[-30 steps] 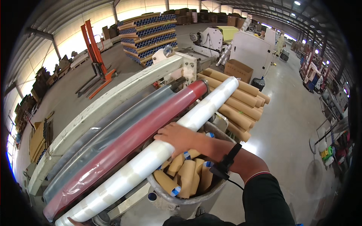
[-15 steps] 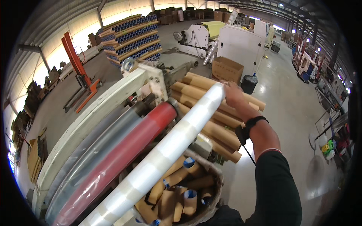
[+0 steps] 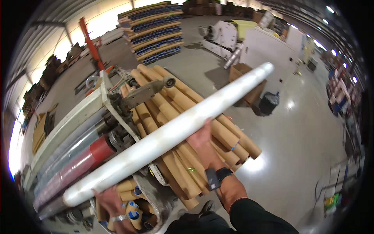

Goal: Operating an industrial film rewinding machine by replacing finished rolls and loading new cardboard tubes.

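Observation:
A long white roll of film [image 3: 167, 134] stretches slantwise across the view, its near end at the lower left and its far end at the upper right. My left hand [image 3: 111, 199] supports it from below close to the near end. Around the middle, my right hand [image 3: 200, 134] grips the roll from its underside; its fingers are partly hidden behind the roll. Below the roll lie several long brown cardboard tubes [image 3: 230, 138] in a pile. A red roller [image 3: 102, 149] of the machine sits just left of the roll.
Short tube pieces [image 3: 134, 214] fill a bin [image 3: 157, 199] at my left forearm. The machine's pale frame beam [image 3: 64, 130] runs along the left. A cardboard box [image 3: 255, 91], a black bin [image 3: 269, 103] and a white machine cabinet [image 3: 269, 50] stand beyond the roll's far end.
The roll has moved off to the right, away from the red roller and over the tube pile. My right hand has shifted from its far end to its middle; my left hand has come into view.

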`<state>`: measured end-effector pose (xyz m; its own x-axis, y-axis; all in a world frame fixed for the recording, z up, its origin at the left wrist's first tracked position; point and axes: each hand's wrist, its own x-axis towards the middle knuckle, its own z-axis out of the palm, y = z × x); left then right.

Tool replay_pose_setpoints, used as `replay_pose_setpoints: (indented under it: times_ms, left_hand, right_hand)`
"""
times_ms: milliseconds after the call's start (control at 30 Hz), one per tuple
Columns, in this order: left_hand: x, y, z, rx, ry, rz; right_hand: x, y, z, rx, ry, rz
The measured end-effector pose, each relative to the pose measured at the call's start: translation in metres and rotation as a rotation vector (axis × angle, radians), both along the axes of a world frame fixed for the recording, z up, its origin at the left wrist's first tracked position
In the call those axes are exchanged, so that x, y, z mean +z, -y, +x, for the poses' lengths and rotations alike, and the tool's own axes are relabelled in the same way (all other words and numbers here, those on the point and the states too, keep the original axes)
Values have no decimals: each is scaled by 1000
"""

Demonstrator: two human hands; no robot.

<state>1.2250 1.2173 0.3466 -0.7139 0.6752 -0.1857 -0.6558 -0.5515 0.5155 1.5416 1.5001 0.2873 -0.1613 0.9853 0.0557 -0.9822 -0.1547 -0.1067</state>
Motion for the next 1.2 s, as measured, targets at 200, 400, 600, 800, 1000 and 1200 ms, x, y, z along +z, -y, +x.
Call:
replay_pose_setpoints:
  times_ms: [200,400,600,800,1000,1200]
  left_hand:
    - [-19,-85,96,195,2,117]
    - [-47,-140,171,10,-31,124]
    - [-33,-229,330,-86,-63,206]
    - [25,-319,477,-414,-167,425]
    - [14,-382,665,-553,-1137,261]
    - [105,-359,658,-1292,150,1063]
  right_hand:
    - [17,-122,193,-117,297,-50]
    - [12,-170,282,-225,251,-268]
    - [-20,-244,465,-365,520,-234]
    - [-16,-222,715,415,39,744]
    - [138,-20,547,89,1717,649]
    - [173,188,585,-1404,2359,105]
